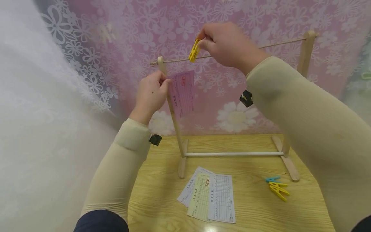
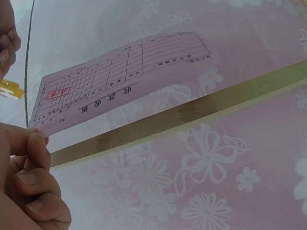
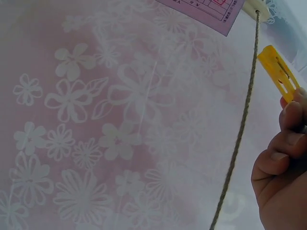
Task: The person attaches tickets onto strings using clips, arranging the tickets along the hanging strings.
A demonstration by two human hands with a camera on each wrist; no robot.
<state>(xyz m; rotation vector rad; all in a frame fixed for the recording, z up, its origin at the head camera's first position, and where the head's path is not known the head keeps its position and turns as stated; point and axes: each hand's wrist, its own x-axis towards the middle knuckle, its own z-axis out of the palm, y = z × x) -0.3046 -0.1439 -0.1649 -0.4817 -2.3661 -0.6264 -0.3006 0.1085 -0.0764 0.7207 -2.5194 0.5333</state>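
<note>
My left hand pinches a pink printed receipt slip by its upper left corner. The slip hangs below the rope, beside the left wooden post. In the left wrist view, a red stamp and ruled lines show on the slip. A yellow clothespin is pinched between the thumb and fingers of my right hand, its tip overlapping the rope in the head view. The right wrist view has the clothespin beside the rope, near the slip's corner.
Three more slips, one white, one yellow and one partly covered, lie overlapped on the wooden table. Blue and yellow clothespins lie to the right. A white bar joins the rack's feet; a flowered curtain hangs behind.
</note>
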